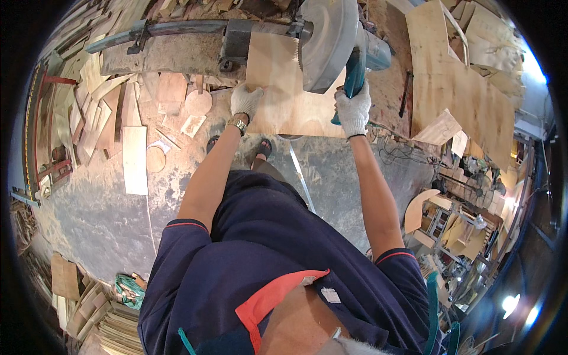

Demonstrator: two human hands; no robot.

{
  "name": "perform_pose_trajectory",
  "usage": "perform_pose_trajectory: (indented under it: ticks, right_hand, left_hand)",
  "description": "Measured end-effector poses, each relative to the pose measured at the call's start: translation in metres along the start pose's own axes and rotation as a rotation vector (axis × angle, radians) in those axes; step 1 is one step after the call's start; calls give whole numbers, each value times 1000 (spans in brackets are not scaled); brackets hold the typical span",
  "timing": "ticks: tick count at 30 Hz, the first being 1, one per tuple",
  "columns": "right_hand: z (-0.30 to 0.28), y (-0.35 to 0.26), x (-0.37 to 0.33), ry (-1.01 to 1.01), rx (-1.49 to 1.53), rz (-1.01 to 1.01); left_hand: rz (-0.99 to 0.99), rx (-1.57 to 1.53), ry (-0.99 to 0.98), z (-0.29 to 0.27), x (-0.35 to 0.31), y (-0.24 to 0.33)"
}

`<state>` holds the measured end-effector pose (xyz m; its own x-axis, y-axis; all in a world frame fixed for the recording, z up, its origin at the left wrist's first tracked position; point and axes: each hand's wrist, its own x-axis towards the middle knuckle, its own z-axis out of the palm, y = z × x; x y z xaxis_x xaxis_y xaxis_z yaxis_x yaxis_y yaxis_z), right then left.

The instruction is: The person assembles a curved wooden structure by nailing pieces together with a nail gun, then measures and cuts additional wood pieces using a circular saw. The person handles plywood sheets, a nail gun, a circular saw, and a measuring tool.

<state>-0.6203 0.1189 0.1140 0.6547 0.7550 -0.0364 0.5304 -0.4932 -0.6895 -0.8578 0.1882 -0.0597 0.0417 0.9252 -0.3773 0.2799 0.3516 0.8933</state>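
Observation:
A pale plywood board point(283, 113) lies under a miter saw, its near edge jutting toward me. My left hand point(246, 102), in a white knitted glove, grips the board's left edge, with the thumb on top and some fingers hidden. My right hand point(354, 110), gloved the same way, is closed around the saw's blue-green handle point(355, 74). The grey guard of the miter saw point(332, 41) stands over the board, and the blade's toothed edge shows at its left. Where the blade meets the wood is hidden.
A long metal fence point(183, 28) runs left from the saw. Plywood offcuts point(135, 160) litter the floor at left. To the right lies a large plywood sheet point(467, 97), with loose cables point(408, 151) nearby. My sandalled feet point(264, 148) are below the board.

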Motion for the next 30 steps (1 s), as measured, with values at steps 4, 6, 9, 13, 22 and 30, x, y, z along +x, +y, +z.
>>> perform_pose_trajectory:
  ticks: [4,6,9,13,22,30]
  right_hand:
    - [-4,-12,-2,-12,24,20]
    - [-4,-8,-1,9,20,-25]
    - [-8,-21,-4,27,-57,-3]
    - [-8,-15,-4,19,-36,3]
    - [10,7,-9,70,78,-26]
    - [31,26,-13,117,115,-85]
  left_hand:
    - [-30,11,2,2,4,-6]
    - [-4,40,21,3,4,-6]
    - [-68,94,6,0,0,6]
    - [-53,37,3,-3,-6,13]
    - [-106,71,3,-2,-6,14]
    - [-121,-105,9,7,1,-7]
